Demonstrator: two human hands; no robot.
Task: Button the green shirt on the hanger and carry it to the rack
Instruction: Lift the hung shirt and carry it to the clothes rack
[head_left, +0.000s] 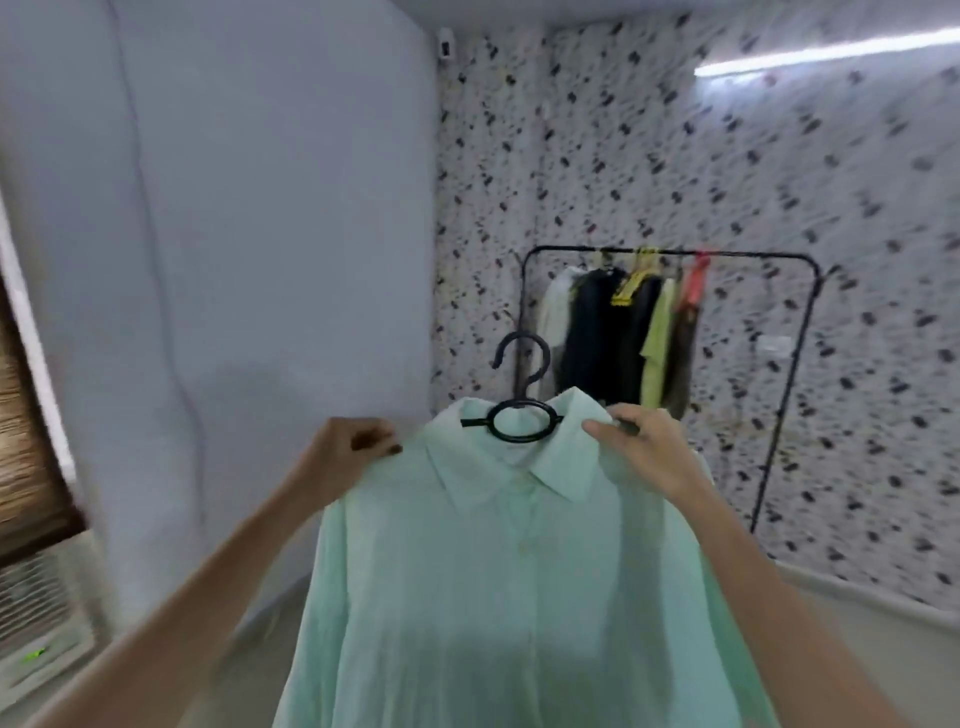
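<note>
A pale green shirt (498, 587) hangs on a black hanger (522, 400), held up in front of me with its front closed down the middle. My left hand (353, 447) grips the shirt's left shoulder. My right hand (649, 447) grips the right shoulder beside the collar. The hanger's hook points up and stands free. Behind it, against the speckled wall, is a black clothes rack (800, 291) with several garments (623, 338) hanging on its left half.
A plain pale wall (234, 234) is on the left. A white air cooler (41, 623) sits low at the left edge under a brown blind (26, 441). The rack's right half of the rail is bare. A lit tube light (831, 49) is high on the right wall.
</note>
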